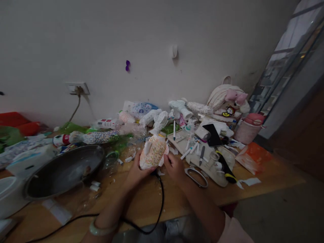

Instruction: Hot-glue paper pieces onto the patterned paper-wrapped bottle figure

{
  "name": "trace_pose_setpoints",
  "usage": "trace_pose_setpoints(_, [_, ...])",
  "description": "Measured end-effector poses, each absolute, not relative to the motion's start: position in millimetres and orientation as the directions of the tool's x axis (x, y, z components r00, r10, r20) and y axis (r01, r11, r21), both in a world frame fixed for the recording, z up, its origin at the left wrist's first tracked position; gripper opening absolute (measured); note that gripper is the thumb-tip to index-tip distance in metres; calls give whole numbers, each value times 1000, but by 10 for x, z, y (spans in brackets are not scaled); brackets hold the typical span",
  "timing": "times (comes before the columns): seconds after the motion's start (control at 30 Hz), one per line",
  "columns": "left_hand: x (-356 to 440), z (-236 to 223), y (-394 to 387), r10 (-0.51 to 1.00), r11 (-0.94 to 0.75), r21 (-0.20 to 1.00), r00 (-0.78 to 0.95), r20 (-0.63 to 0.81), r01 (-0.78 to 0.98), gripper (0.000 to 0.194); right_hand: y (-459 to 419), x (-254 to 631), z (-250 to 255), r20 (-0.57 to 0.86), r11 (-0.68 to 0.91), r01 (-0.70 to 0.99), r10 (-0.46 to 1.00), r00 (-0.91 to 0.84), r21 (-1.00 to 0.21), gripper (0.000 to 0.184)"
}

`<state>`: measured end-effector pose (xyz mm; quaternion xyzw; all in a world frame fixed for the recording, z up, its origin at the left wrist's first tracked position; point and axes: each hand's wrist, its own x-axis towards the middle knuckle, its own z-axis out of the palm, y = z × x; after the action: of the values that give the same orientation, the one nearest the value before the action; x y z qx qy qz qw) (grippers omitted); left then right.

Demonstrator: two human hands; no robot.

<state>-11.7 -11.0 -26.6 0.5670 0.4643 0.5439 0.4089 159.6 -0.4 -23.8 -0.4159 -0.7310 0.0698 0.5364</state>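
Note:
Above the table's front half I hold a rounded body with a bumpy white, orange and green speckled surface (pixel 153 152); its exact kind is unclear. My left hand (pixel 138 172) is wrapped round its lower left side, thumb along the bottom. At its right edge, the fingers of my right hand (pixel 175 167) are pinched on a pale pink flap or piece that joins the body. Just behind it stands a white speckled piece shaped like a bird's neck and head (pixel 160 122); whether the two are joined is hard to see. A black cable (pixel 162 199) runs beneath my hands.
A dark round pan (pixel 63 172) lies at left. On the right, a grey board (pixel 220 180) carries several markers (pixel 201 155), a black phone-like slab (pixel 213 135) and a yellow-black tool (pixel 226 167). A white backpack (pixel 217 94) and pink bottle (pixel 249 128) stand near the wall.

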Motion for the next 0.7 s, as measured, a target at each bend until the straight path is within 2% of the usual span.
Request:
trace_pose_setpoints(0.23, [-131,-259,-91,968,-247,963,-5,250,110,75,-7,1605,-234,741,651,551,667,-86,-522,27])
trace_pose_setpoints(0.43, [-106,-230,-126,980,-199,978,-3,200,65,75,-13,1605,-228,737,653,546,670,-92,-525,25])
trace_pose_setpoints(0.7, [-111,-249,-105,976,-218,975,-1,219,46,76,-2,1603,-259,751,652,566,655,-86,-504,27])
